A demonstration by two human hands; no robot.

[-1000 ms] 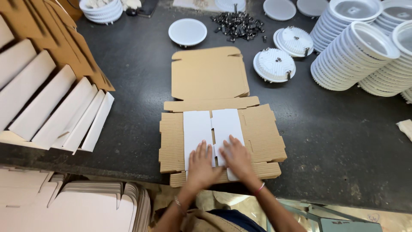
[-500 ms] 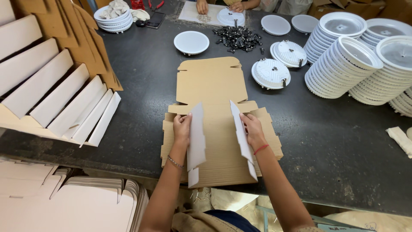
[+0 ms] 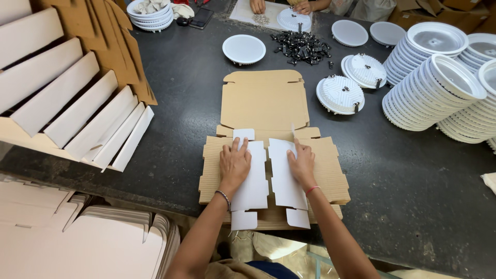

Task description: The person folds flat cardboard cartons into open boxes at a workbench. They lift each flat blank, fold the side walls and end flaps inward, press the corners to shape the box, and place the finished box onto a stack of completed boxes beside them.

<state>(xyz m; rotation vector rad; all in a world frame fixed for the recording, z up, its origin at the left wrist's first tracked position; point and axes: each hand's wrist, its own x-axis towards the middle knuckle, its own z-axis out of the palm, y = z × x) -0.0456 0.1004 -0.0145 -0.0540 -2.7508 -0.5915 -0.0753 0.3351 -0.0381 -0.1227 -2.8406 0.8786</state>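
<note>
Both flaps point(image 3: 268, 178) now folded flat again

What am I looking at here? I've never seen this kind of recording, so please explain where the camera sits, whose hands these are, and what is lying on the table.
There is no machine here: a person works with bare hands, and the single camera sits on their head, looking down. The left hand and the right hand each press flat on a white flap of an unfolded brown cardboard box blank lying on the dark table. Neither hand grips anything; the palms just rest on the flaps. To the right stand stacks of round white discs, with two more discs lying nearby and a pile of small black clips behind the box. On the left lean folded cardboard pieces. At the far edge, another person's hands work at another white disc.
</note>
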